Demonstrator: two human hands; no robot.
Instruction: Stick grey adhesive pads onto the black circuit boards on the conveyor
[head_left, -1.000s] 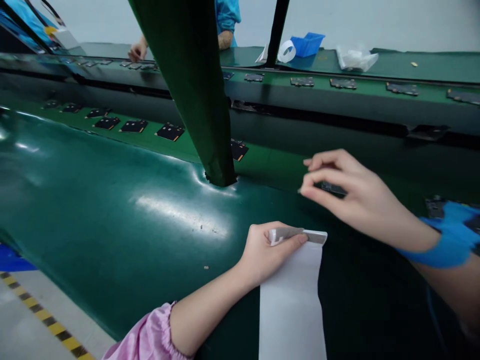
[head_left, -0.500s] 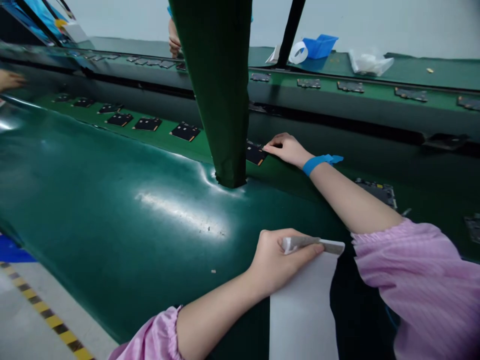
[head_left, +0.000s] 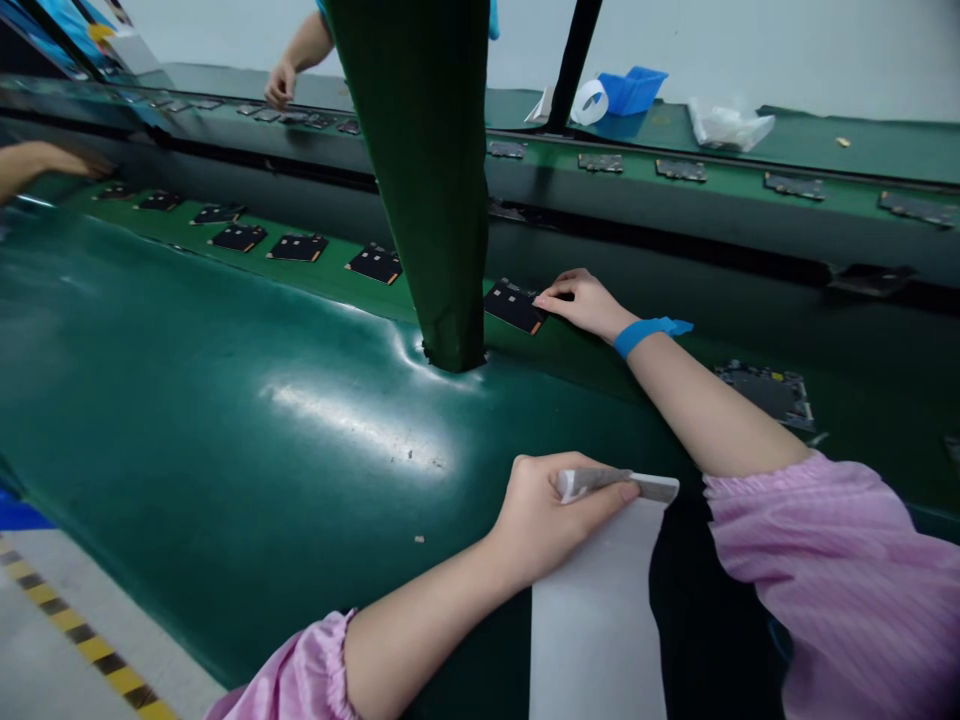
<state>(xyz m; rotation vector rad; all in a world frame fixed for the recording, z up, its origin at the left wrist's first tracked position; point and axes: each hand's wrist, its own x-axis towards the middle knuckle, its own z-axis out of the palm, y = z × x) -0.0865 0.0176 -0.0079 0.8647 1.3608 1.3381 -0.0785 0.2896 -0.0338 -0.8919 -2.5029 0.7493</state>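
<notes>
My left hand (head_left: 544, 515) pinches the grey top edge of a long white strip (head_left: 600, 610) that hangs down over the near side of the dark green table cover (head_left: 225, 400). My right hand (head_left: 585, 300), a blue band on its wrist, reaches out to the green conveyor belt (head_left: 570, 345). Its fingertips grip the right edge of a black board (head_left: 514, 305) lying flat on the belt, just right of a green post (head_left: 424, 180).
Several more black boards (head_left: 300, 247) lie in a row on the belt to the left. A grey circuit board (head_left: 765, 390) rests at the right. Other people's hands (head_left: 279, 85) work at the far belt and the left edge. A tape roll (head_left: 590, 100) and a blue bin (head_left: 634, 88) stand behind.
My right hand, which held a dark board close above the strip, has stretched out to the belt and now has the board lying there. My left hand has kept its hold.
</notes>
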